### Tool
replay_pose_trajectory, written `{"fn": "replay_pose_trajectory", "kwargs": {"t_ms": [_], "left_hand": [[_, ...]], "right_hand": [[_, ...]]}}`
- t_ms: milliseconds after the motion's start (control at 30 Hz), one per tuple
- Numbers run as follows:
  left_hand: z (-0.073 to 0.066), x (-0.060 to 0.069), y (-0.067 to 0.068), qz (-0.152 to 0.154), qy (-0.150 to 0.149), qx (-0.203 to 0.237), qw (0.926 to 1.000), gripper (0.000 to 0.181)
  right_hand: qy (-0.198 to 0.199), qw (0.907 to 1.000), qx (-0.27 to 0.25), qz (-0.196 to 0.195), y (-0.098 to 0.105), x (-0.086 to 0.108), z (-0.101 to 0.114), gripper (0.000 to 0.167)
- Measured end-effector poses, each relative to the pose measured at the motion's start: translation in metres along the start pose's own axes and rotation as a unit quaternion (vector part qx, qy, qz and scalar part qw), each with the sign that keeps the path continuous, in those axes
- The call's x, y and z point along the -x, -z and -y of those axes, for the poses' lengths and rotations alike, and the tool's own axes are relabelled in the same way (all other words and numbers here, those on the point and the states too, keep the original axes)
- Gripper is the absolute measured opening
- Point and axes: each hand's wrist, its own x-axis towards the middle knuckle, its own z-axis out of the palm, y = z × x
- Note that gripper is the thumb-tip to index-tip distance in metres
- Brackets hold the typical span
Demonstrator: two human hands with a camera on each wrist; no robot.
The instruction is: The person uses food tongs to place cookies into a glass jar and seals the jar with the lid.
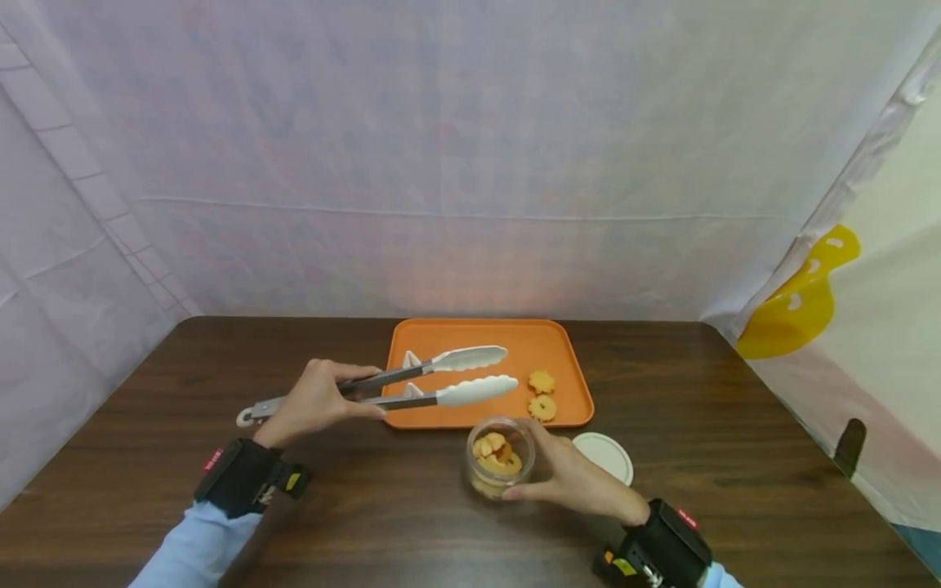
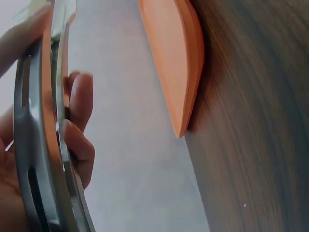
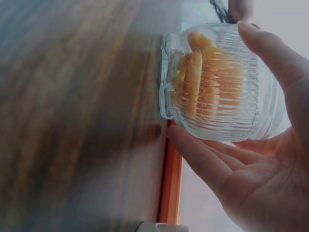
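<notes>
My left hand (image 1: 312,404) grips a pair of metal tongs (image 1: 474,391) with white scalloped tips, fingers and thumb around the arms. The tongs are spread, and their tips point right above the orange tray (image 1: 478,333) with nothing between them. My right hand (image 1: 569,478) holds a ribbed clear glass jar (image 3: 253,82) from its right side, thumb and fingers around the wall. The jar is upright, its base at the tabletop in the right wrist view. Several yellow cookies (image 1: 498,457) lie inside. On the tray's right side are a flower-shaped cookie (image 1: 541,381) and a ring-shaped cookie (image 1: 542,407).
A round white lid (image 1: 606,457) lies on the dark wooden table (image 1: 382,523), just behind my right hand and near the tray's front right corner. A pale cloth (image 1: 441,163) hangs behind the table, with more cloth at both sides.
</notes>
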Motion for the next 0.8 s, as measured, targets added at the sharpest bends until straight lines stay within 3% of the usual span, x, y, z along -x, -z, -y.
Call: {"fn": "replay_pose_trajectory", "kwargs": {"t_ms": [133, 400, 800], "left_hand": [[-0.002, -0.007, -0.006, 0.000, 0.024, -0.004, 0.9997, 0.058], [-0.002, -0.024, -0.020, -0.005, 0.038, -0.034, 0.9987, 0.057], [-0.008, -0.045, -0.037, 0.005, 0.043, -0.088, 0.9952, 0.063]], "right_hand": [[-0.007, 1.0000, 0.001, 0.002, 0.001, 0.000, 0.001, 0.081], [-0.015, 0.9999, 0.002, 0.004, 0.002, -0.001, 0.002, 0.082], [-0.009, 0.9999, -0.001, 0.005, 0.002, -0.001, 0.004, 0.081]]}}
